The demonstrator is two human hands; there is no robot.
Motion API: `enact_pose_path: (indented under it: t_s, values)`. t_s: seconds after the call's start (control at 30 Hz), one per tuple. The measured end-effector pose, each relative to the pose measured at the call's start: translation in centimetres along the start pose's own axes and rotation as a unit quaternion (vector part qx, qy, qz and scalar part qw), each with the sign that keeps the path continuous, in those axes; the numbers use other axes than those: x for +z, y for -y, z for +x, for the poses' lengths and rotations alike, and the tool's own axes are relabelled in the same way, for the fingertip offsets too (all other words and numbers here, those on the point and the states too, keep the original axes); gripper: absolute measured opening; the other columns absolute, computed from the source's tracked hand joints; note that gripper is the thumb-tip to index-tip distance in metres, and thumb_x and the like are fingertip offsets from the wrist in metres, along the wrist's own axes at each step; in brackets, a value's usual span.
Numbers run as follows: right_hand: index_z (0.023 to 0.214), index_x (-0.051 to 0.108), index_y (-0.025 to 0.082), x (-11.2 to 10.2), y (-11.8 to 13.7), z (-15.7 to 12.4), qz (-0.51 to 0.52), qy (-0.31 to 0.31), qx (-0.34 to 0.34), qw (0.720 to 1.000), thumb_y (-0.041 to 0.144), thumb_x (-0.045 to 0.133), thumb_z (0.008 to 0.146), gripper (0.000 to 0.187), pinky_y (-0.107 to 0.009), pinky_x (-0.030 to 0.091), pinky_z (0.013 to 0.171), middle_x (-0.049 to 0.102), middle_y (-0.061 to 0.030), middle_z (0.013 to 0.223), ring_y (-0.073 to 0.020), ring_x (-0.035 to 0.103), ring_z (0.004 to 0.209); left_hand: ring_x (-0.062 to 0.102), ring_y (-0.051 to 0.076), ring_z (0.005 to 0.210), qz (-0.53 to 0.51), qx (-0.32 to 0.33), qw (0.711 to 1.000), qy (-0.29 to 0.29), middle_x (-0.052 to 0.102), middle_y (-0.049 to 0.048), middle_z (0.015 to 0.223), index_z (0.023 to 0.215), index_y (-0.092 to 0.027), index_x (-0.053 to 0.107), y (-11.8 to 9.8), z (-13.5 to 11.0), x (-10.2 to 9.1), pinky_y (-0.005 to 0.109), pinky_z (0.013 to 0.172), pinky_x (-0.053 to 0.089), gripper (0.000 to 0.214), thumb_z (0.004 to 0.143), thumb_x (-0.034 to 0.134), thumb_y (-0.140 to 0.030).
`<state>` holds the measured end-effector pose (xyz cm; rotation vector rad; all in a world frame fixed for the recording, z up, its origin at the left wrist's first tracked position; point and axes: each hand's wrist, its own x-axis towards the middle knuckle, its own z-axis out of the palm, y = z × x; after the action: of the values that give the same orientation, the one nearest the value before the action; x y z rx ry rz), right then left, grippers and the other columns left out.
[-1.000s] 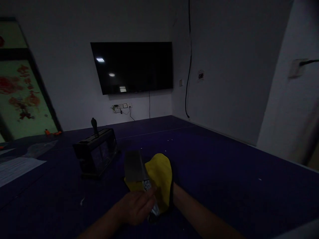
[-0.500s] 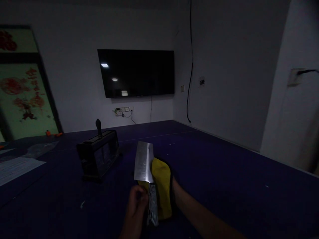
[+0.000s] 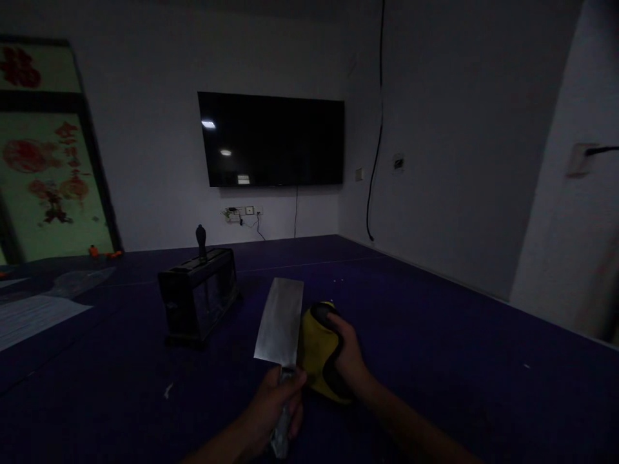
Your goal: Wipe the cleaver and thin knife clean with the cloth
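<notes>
My left hand [image 3: 275, 403] is closed around the handle of a cleaver [image 3: 280, 322], whose broad metal blade points up and away from me. Just right of the blade, my right hand [image 3: 349, 351] grips a yellow cloth with black edging [image 3: 316, 351]. The cloth is bunched beside the cleaver; whether they touch is hard to tell in the dim light. To the left stands a black knife block [image 3: 198, 293] with clear-looking sides. One dark handle [image 3: 201, 237] sticks up from its top.
The purple tabletop [image 3: 425, 361] carries white scraps, one being a small shred [image 3: 167, 390]. White paper [image 3: 39, 316] and a clear plastic sheet [image 3: 80, 281] lie at left, with small orange items [image 3: 93, 251] farther back. A television [image 3: 273, 142] and a hanging cable [image 3: 374, 167] are on the walls.
My left hand has wrapped round the cleaver's handle, and the blade has shifted slightly down. The cloth has come out from behind the cleaver to its right, with my right hand now showing on it.
</notes>
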<state>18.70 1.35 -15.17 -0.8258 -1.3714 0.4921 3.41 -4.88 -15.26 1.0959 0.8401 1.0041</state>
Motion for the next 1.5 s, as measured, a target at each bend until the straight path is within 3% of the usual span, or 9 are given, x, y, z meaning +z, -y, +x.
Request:
enact_pose_path:
  t_s: [0.1,0.17,0.37,0.47,0.53,0.77,1.03,1.3,1.5]
  values:
    - [0.096,0.063,0.020,-1.1,-0.3,1.4,-0.160,0.047,-0.131,0.977,0.026,0.050,0.074,0.027,-0.037,0.046,0.077,0.064,-0.0087,0.094,-0.0246,0.058,0.088,0.038,0.009,0.024,-0.007,0.001,1.000,0.007,0.040,-0.0110,0.037,0.073,-0.019,0.042,-0.1,0.1,-0.2,0.019,0.027,0.022,0.045,0.061,0.064,-0.056]
    - [0.094,0.063,0.021,-1.1,-1.3,1.7,-0.278,0.078,-0.165,0.943,0.017,0.039,0.079,0.029,-0.036,0.046,0.075,0.065,-0.0082,0.089,-0.0224,0.059,0.084,0.039,0.009,0.024,-0.003,0.000,1.000,0.020,0.040,-0.0105,0.036,0.071,-0.019,0.042,-0.1,0.2,-0.3,0.019,0.028,0.023,0.045,0.060,0.065,-0.056]
    - [0.089,0.064,0.021,-0.8,-3.5,-0.2,-0.368,0.146,-0.214,0.893,0.014,0.037,0.080,0.029,-0.034,0.045,0.068,0.066,-0.0086,0.085,-0.0223,0.059,0.076,0.042,0.010,0.025,0.017,0.008,0.999,0.026,0.039,-0.0085,0.032,0.063,-0.018,0.041,0.5,1.0,-1.2,0.019,0.028,0.026,0.044,0.062,0.063,-0.056]
    - [0.093,0.064,0.021,-1.5,-2.9,-0.5,-0.413,0.216,-0.254,0.848,0.016,0.039,0.081,0.028,-0.034,0.043,0.072,0.066,-0.0084,0.087,-0.0209,0.059,0.079,0.042,0.011,0.024,0.025,-0.013,0.998,0.051,0.042,-0.0073,0.033,0.063,-0.018,0.042,0.5,1.7,-1.8,0.019,0.027,0.027,0.045,0.057,0.066,-0.055]
    - [0.096,0.063,0.022,-1.9,-2.0,-0.2,-0.410,0.250,-0.273,0.834,0.017,0.038,0.083,0.029,-0.033,0.041,0.076,0.066,-0.0076,0.089,-0.0198,0.058,0.082,0.043,0.011,0.025,0.034,-0.022,0.997,0.069,0.043,-0.0071,0.033,0.065,-0.017,0.042,0.3,1.9,-2.2,0.019,0.027,0.027,0.045,0.057,0.067,-0.053]
    - [0.104,0.057,0.021,-1.5,0.9,1.2,-0.416,0.335,-0.210,0.819,0.026,0.035,0.089,0.028,-0.032,0.042,0.077,0.062,-0.0082,0.102,-0.0204,0.056,0.094,0.044,0.010,0.025,0.094,-0.004,0.994,0.062,0.049,-0.0081,0.036,0.077,-0.017,0.043,-0.6,1.6,-2.8,0.017,0.028,0.030,0.040,0.062,0.068,-0.045]
    - [0.113,0.052,0.018,-1.3,1.7,1.5,-0.409,0.382,-0.166,0.812,0.016,0.040,0.082,0.033,-0.033,0.041,0.082,0.058,-0.0092,0.110,-0.0223,0.053,0.101,0.045,0.011,0.025,0.089,-0.012,0.994,0.063,0.048,-0.0066,0.035,0.071,-0.014,0.048,-0.9,1.8,-2.7,0.019,0.027,0.031,0.039,0.061,0.067,-0.047]
    - [0.110,0.054,0.019,-1.3,1.5,1.1,-0.374,0.359,-0.193,0.833,0.012,0.040,0.077,0.036,-0.031,0.043,0.082,0.061,-0.0081,0.106,-0.0199,0.055,0.098,0.043,0.011,0.025,0.105,-0.024,0.993,0.038,0.048,-0.0079,0.035,0.077,-0.015,0.047,-1.2,1.2,-2.3,0.019,0.028,0.032,0.041,0.060,0.067,-0.047]
    - [0.100,0.056,0.021,-1.2,2.2,0.8,-0.352,0.388,-0.215,0.824,0.014,0.041,0.075,0.030,-0.027,0.044,0.077,0.063,-0.0052,0.097,-0.0177,0.058,0.090,0.044,0.011,0.025,0.095,-0.012,0.995,0.016,0.049,-0.0085,0.037,0.082,-0.015,0.047,-0.7,1.4,-2.7,0.019,0.029,0.031,0.047,0.056,0.072,-0.044]
